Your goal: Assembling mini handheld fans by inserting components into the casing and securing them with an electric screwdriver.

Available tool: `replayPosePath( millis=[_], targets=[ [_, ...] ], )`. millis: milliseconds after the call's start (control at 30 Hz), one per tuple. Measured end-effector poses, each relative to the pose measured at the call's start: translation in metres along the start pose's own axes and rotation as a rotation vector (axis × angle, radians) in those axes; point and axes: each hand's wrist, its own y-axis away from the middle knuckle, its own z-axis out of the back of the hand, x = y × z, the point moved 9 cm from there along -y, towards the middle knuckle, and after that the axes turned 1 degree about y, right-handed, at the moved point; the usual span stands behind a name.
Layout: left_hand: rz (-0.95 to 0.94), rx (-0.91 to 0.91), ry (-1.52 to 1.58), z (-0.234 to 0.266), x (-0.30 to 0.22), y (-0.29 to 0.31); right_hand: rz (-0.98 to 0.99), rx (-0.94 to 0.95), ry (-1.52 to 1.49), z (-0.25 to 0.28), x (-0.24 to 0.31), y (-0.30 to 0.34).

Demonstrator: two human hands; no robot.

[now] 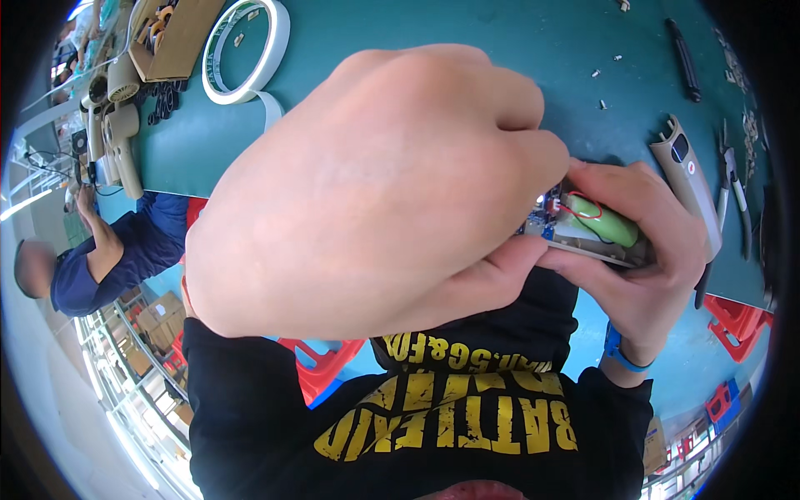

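My right hand (646,229) grips an opened handheld device housing (587,249), with fingers along its upper side and the thumb below. Inside lies a green cylindrical battery (612,223) with a thin red wire looping over it. At the battery's left end, a small blue circuit board (542,218) partly shows. My left hand (383,187) fills the middle of the view, closed, its back toward me and its thumb tip against the board end of the housing. Whatever its fingers hold is hidden behind the hand. Just right of my right hand lies a beige housing cover (685,162) with a dark oval window.
On the green table (467,21) sit a white tape roll (277,62), a black pen-like tool (683,60), pliers (733,179) and scattered small metal parts. Beige devices (123,146) and a cardboard box (179,37) stand at the left. A person (117,250) works there. Red stools (737,327) are below.
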Motion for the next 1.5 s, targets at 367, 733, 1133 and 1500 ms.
replayPosePath(
  millis=[367,733,1133,1500],
  targets=[
    [0.104,0.070,-0.017,0.001,0.000,-0.003,0.062,-0.066,0.050,0.000,0.007,0.003],
    [0.150,0.071,-0.054,-0.001,-0.001,-0.006,0.094,-0.058,0.073,0.000,0.009,0.005],
    [0.110,-0.023,-0.120,-0.004,-0.009,-0.003,0.114,-0.041,0.068,-0.003,0.009,0.004],
    [0.229,0.015,-0.178,-0.009,-0.006,0.002,0.124,-0.048,0.058,-0.001,0.011,0.005]
  ],
)
